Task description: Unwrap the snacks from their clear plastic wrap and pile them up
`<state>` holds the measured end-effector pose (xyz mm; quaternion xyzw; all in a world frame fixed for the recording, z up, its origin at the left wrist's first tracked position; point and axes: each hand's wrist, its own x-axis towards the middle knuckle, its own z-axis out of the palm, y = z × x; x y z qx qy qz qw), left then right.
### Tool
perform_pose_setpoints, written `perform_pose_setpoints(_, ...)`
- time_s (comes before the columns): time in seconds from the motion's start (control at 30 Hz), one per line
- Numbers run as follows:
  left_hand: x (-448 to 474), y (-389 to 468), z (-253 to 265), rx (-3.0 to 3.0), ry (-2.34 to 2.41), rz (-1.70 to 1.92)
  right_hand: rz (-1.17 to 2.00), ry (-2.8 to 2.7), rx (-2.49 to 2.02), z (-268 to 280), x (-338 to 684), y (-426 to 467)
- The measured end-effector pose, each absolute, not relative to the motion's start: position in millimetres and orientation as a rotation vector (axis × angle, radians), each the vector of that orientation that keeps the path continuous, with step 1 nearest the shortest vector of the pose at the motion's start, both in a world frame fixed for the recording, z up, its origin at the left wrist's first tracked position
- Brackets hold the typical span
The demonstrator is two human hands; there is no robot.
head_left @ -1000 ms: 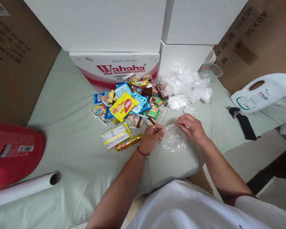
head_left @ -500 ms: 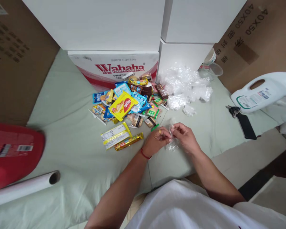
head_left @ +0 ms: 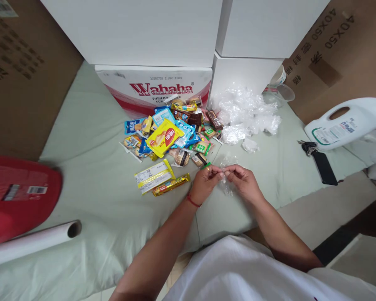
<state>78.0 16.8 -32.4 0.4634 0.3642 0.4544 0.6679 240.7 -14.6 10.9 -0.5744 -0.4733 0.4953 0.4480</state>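
Observation:
Between my hands is a clear plastic bag [head_left: 228, 187], crinkled and see-through. My left hand [head_left: 207, 180] pinches it from the left, and my right hand [head_left: 242, 180] pinches it from the right, fingertips almost touching. Just beyond my left hand lies a heap of wrapped snacks, with a yellow nabati packet [head_left: 164, 138] on top. Left of that hand, a white-and-yellow packet [head_left: 154, 175] lies beside a thin gold snack bar [head_left: 171, 184]. A pile of crumpled clear bags [head_left: 244, 109] sits past my right hand, with one small crumpled bag [head_left: 250, 145] lying apart from it.
A Wahaha carton [head_left: 156, 85] and white boxes [head_left: 131, 29] stand behind the heap. On the right are a white detergent jug [head_left: 344, 123], keys [head_left: 307, 146] and a black phone-like object [head_left: 324, 167]. At left lie a red container [head_left: 21, 200] and a white tube [head_left: 34, 244].
My fingertips have come closer together on the clear bag, and its top now spreads out beyond them. The view has shifted slightly; the snacks and bag pile look the same.

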Motion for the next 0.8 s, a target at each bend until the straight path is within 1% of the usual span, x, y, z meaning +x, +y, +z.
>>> perform_pose_setpoints(0.13, 75.4, 17.4, -31.2, 1.050, 0.836, 0.987, 1.257, -1.119, -1.429, 11.4, 241.8, -14.0)
perform_pose_setpoints(0.33, 71.8, 17.6, -22.4, 1.132, 0.770, 0.916, 1.386, -1.040, -1.377, 10.4, 244.6, -14.2)
perform_pose_setpoints(0.5, 72.7, 16.9, -27.9, 1.166, 0.751, 0.922, 1.455, -1.011, -1.365, 12.8, 245.2, -16.4)
perform_pose_setpoints(0.57, 73.2, 17.7, -30.4, 1.148, 0.740, 0.980, 1.419, -1.040, -1.354, 14.5, 245.9, -16.8)
perform_pose_setpoints(0.67, 72.9, 19.5, -28.9, 0.960, 0.674, 1.061, 1.214, -1.030, -1.393, 16.4, 250.6, -15.5)
perform_pose_setpoints(0.73, 71.8, 20.1, -24.3, 0.790, 0.625, 1.056, 1.064, -0.981, -1.458, 17.0, 255.7, -13.5)
perform_pose_setpoints(0.8, 70.0, 19.9, -18.7, 0.670, 0.582, 1.030, 1.019, -0.959, -1.510, 17.1, 260.6, -11.7)
